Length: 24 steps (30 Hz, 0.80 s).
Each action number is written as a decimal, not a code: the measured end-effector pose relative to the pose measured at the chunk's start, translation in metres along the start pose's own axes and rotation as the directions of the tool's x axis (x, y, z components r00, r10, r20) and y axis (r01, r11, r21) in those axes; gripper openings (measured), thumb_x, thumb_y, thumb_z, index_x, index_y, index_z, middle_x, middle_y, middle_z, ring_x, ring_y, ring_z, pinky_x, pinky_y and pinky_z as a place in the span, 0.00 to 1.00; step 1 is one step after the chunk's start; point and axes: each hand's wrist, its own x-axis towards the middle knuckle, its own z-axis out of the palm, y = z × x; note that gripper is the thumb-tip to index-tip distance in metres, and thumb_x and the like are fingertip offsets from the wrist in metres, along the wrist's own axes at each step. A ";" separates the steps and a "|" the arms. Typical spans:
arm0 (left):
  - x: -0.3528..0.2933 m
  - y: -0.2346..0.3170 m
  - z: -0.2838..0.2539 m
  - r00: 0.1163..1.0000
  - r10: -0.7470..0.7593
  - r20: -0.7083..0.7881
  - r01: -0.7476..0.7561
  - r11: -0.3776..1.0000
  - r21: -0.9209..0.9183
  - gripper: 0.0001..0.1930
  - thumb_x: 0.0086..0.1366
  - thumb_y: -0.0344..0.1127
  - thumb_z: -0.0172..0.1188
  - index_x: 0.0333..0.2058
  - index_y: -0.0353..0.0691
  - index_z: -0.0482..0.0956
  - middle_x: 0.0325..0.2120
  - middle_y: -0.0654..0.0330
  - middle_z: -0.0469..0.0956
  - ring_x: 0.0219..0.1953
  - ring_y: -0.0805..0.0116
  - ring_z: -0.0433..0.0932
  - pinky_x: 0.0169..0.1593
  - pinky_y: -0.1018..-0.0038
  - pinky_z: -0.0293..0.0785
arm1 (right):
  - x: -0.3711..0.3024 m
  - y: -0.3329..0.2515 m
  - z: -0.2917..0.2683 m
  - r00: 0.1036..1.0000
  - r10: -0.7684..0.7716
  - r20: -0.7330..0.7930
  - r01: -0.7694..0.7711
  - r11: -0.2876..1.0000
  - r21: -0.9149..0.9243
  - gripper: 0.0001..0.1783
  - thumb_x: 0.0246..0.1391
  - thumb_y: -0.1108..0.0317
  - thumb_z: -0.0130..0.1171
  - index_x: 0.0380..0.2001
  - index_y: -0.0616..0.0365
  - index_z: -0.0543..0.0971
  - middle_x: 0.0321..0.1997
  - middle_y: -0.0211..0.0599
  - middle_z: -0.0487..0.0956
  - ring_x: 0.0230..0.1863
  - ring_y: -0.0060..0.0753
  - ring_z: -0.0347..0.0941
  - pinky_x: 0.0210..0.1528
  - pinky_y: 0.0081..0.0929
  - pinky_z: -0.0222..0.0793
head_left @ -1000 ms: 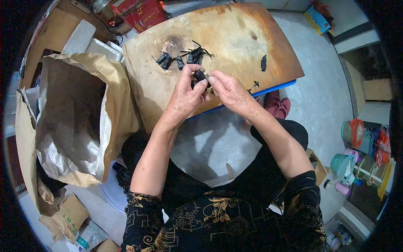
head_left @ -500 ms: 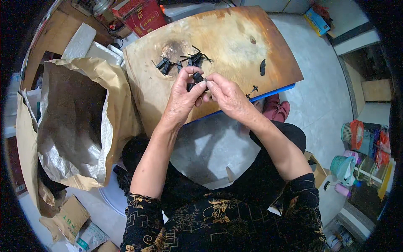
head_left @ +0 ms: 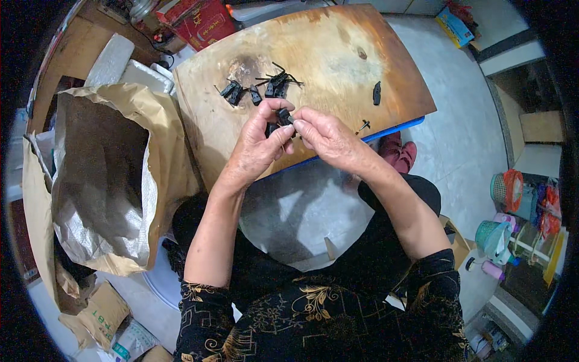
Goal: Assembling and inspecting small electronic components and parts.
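Over the near edge of the wooden table my two hands meet around a small black plastic part [head_left: 282, 114]. My left hand [head_left: 260, 142] is closed on it, thumb and fingers curled around. The fingertips of my right hand [head_left: 325, 134] pinch its right end, where something small and greyish shows; most of the part is hidden by fingers. Just beyond my hands lie black plastic pieces [head_left: 231, 92] and a bunch of black pieces with thin prongs [head_left: 278, 83]. A single slim black piece [head_left: 377, 93] rests farther right. Near the right forearm is a tiny dark cross-shaped piece [head_left: 363, 126].
The wooden table [head_left: 313, 51] has a blue strip along its near edge. At left stands a large open paper sack [head_left: 172, 157] with a silvery lining. A red box [head_left: 196, 27] sits behind the table. Baskets and bottles [head_left: 491, 235] stand at right.
Both hands stay together on the black part, with only slight finger shifts. The whole view has moved a little, so the table sits slightly higher and farther left.
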 end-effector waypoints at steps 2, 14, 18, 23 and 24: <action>0.000 -0.001 0.001 0.999 0.042 0.000 -0.041 0.997 0.065 0.12 0.61 0.25 0.52 0.44 0.40 0.65 0.27 0.64 0.68 0.23 0.80 0.70 0.24 0.85 0.65 | 0.001 0.002 0.001 1.000 -0.022 0.000 0.022 0.999 -0.026 0.11 0.60 0.64 0.43 0.36 0.62 0.70 0.21 0.26 0.64 0.23 0.17 0.59 0.25 0.18 0.57; 0.003 -0.025 -0.003 0.942 0.296 -0.159 -0.225 0.907 0.357 0.13 0.58 0.23 0.51 0.42 0.38 0.65 0.20 0.64 0.69 0.18 0.79 0.69 0.22 0.79 0.66 | 0.014 0.007 0.018 0.996 -0.028 -0.080 0.023 0.998 -0.065 0.08 0.58 0.68 0.44 0.30 0.61 0.68 0.20 0.32 0.64 0.22 0.23 0.61 0.26 0.25 0.60; 0.005 -0.016 0.001 0.928 0.339 -0.156 -0.242 0.866 0.437 0.13 0.58 0.23 0.52 0.42 0.39 0.65 0.21 0.63 0.70 0.19 0.78 0.69 0.23 0.78 0.67 | 0.016 0.011 0.018 0.979 -0.133 -0.151 0.109 0.981 -0.158 0.09 0.59 0.66 0.43 0.30 0.60 0.68 0.19 0.29 0.63 0.22 0.21 0.60 0.25 0.24 0.60; -0.003 -0.024 -0.008 0.919 0.346 -0.190 -0.225 0.855 0.467 0.11 0.59 0.27 0.51 0.41 0.39 0.65 0.21 0.63 0.69 0.19 0.78 0.67 0.22 0.80 0.65 | 0.019 -0.011 0.002 0.977 0.026 0.212 -0.047 0.994 0.097 0.13 0.60 0.58 0.43 0.33 0.56 0.71 0.18 0.20 0.59 0.19 0.14 0.53 0.20 0.16 0.51; -0.009 -0.018 -0.003 0.943 0.266 -0.198 -0.196 0.929 0.314 0.10 0.60 0.29 0.51 0.40 0.39 0.65 0.20 0.65 0.68 0.18 0.80 0.65 0.20 0.82 0.62 | 0.017 -0.008 -0.003 0.966 0.095 0.242 -0.112 0.992 0.057 0.15 0.60 0.55 0.43 0.35 0.54 0.72 0.18 0.18 0.58 0.18 0.11 0.51 0.19 0.14 0.47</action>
